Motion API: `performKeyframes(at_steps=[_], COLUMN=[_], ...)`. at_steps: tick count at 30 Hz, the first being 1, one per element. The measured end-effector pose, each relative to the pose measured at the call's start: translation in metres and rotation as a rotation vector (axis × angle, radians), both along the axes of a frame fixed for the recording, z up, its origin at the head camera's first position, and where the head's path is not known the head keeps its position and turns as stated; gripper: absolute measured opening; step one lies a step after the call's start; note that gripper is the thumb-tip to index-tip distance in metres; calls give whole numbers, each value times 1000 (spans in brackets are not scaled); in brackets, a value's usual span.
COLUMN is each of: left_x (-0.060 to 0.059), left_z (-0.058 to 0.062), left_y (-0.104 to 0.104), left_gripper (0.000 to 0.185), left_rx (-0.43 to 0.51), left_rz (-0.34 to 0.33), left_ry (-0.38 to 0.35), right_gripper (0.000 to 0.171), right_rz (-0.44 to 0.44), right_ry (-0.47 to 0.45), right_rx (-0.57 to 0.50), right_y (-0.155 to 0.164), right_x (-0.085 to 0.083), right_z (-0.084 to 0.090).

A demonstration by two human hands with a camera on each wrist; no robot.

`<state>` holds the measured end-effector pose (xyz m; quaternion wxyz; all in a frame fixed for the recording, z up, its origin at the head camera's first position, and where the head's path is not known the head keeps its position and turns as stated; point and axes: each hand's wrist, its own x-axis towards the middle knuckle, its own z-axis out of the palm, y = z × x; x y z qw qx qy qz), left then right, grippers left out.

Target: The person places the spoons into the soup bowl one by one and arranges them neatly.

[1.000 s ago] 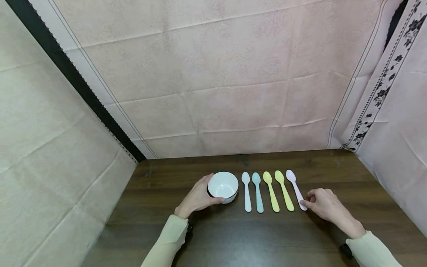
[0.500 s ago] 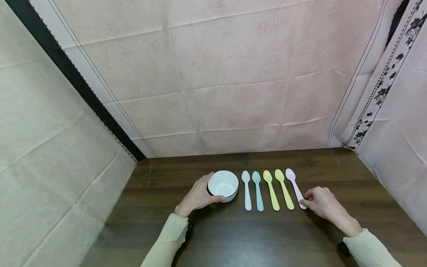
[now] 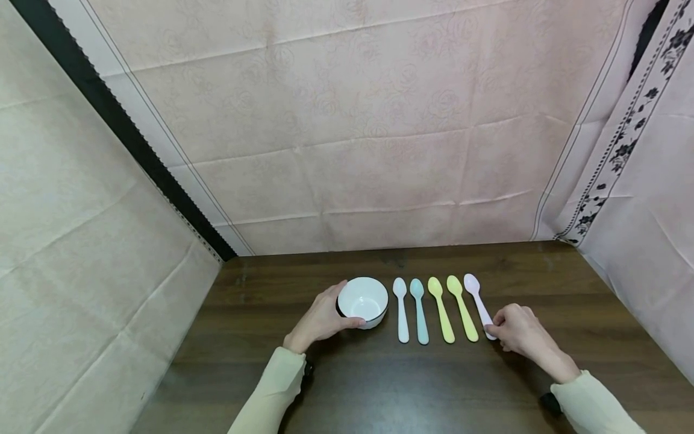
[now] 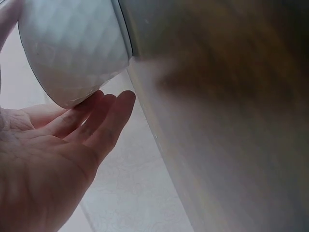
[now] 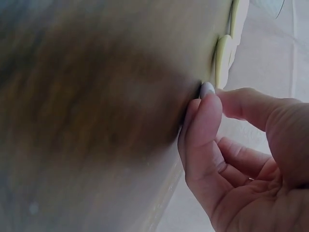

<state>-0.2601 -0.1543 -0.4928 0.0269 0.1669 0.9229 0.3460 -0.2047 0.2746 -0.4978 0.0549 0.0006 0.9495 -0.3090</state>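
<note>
A white bowl (image 3: 362, 299) stands on the table, its outside faceted in the left wrist view. My left hand (image 3: 323, 321) holds it from the left, thumb at the near side and fingers around the far side. At the right end of a row of spoons lies a lavender spoon (image 3: 479, 301). Thumb and forefinger of my right hand (image 3: 523, 333) pinch the end of its handle, whose pale tip (image 5: 207, 89) shows between them in the right wrist view. Its bowl end points away from me.
Left of the lavender spoon lie two yellow-green spoons (image 3: 443, 313), a light blue spoon (image 3: 420, 313) and a very pale blue spoon (image 3: 402, 313), side by side. The brown wooden table (image 3: 379, 386) meets cloth walls (image 3: 347, 181) at the back and both sides.
My right hand has shifted slightly left, and the handle end of the lavender spoon has moved a little left with it. The left hand and bowl stay in place.
</note>
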Motion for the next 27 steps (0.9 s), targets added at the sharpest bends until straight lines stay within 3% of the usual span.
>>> performKeyframes(at_steps=[17, 27], left_x=[-1, 1], left_z=[-1, 0], left_y=[0, 0], left_gripper=[109, 108], left_rx=[25, 38], left_rz=[8, 8], left_ry=[-15, -19], right_gripper=[21, 15], right_rz=[-58, -94], right_ry=[-52, -112], right_rx=[-72, -219], right_y=[-2, 5], right_x=[-2, -3], right_z=[0, -3])
